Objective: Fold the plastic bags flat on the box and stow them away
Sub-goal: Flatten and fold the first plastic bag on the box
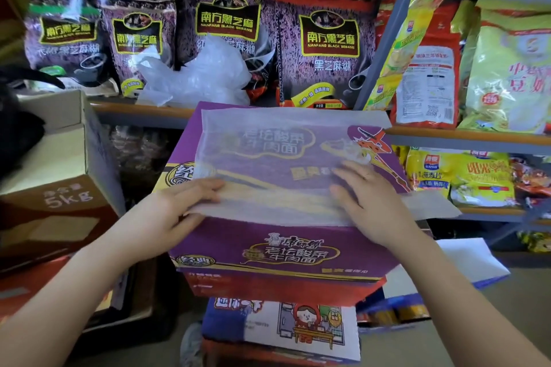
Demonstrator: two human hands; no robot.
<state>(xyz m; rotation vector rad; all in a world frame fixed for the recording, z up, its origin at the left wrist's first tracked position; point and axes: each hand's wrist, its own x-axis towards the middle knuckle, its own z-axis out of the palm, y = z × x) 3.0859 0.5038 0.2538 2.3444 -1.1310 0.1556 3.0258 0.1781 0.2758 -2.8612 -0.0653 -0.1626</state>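
Translucent plastic bag [286, 164], one sheet, lies spread flat on top of the purple box [268, 250]. Two hands rest on the bag's near edge, the left hand [176, 208] and right hand [369, 199] both with straight fingers pressing down. Behind the box, one crumpled pile of plastic bags [196, 74] sits on the shelf [143, 109].

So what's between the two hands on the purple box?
In the head view, only the flat translucent plastic bag spans the gap between the left hand and right hand, lying on the purple box.

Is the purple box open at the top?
No, the purple box is closed, and a clear plastic bag lies flat on its lid under both hands.
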